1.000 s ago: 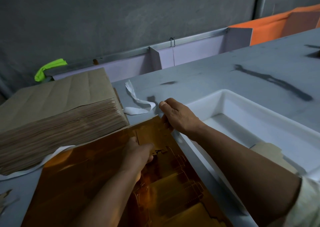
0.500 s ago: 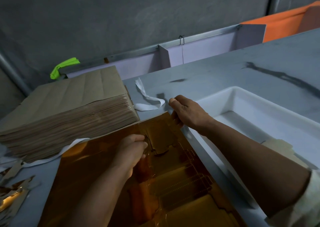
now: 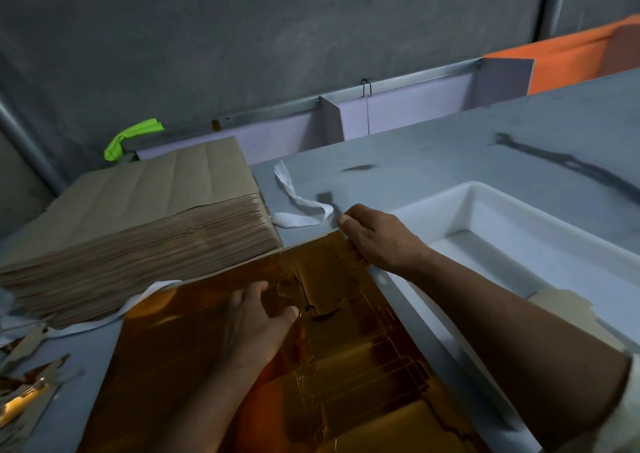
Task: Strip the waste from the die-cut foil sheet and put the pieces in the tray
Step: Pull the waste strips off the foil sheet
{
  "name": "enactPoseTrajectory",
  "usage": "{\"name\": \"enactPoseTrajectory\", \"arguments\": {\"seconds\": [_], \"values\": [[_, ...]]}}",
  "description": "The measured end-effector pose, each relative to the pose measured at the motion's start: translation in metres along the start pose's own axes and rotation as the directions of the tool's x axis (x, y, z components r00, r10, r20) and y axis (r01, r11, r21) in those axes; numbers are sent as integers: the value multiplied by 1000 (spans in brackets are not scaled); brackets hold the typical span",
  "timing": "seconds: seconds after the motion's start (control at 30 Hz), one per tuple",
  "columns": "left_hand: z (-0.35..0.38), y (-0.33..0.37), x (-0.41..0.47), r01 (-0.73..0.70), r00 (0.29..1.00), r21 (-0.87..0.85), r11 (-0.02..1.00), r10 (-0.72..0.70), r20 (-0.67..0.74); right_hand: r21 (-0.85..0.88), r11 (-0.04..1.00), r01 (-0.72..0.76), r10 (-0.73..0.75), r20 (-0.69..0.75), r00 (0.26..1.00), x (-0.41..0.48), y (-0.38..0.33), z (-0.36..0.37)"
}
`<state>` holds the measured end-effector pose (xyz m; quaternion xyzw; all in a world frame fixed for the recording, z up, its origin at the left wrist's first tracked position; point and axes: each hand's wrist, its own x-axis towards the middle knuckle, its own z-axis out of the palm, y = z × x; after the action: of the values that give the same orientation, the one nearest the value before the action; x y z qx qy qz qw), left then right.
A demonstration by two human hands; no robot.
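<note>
The left hand (image 3: 258,328) lies flat with fingers spread on the shiny gold foil sheet (image 3: 194,359). The right hand (image 3: 375,238) is closed, pinching the sheet's far corner. The sheet lies flat on the grey worktop (image 3: 433,162), its long side running from near the person away toward the wall. The white tray (image 3: 464,194) sits just beside it on the right. A brown paper stack (image 3: 138,224) is on the left.
</note>
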<state>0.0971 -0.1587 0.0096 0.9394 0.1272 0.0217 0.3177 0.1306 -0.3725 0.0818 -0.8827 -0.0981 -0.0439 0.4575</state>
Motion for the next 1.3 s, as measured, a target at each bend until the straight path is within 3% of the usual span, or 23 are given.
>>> {"name": "enactPoseTrajectory", "arguments": {"seconds": [0.27, 0.37, 0.5, 0.63, 0.9, 1.1, 1.3], "values": [[7, -3, -3, -99, 993, -10, 995, 100, 63, -76, 997, 31, -30, 11, 999, 1, 3, 2], [4, -1, -13, -236, 971, 36, 971, 234, 36, -80, 996, 32, -31, 9, 999, 1, 2, 2], [-2, 3, -35, -508, 860, 56, 860, 502, 94, -87, 996, 28, -27, 18, 999, -1, -1, 1], [-5, 9, -58, -627, 758, 13, 779, 606, 241, -102, 995, 23, -21, 17, 1000, -4, -4, 1], [-15, 1, -73, -651, 692, 116, 750, 522, 499, -137, 990, 38, -33, 37, 999, -5, -6, 3], [-27, -14, -64, -605, 714, 117, 787, 472, 518, -152, 987, 53, -46, 50, 998, -6, -6, 3], [-32, -21, -63, -643, 684, 103, 759, 508, 523, -140, 989, 37, -29, 55, 998, -6, -7, 3]]}}
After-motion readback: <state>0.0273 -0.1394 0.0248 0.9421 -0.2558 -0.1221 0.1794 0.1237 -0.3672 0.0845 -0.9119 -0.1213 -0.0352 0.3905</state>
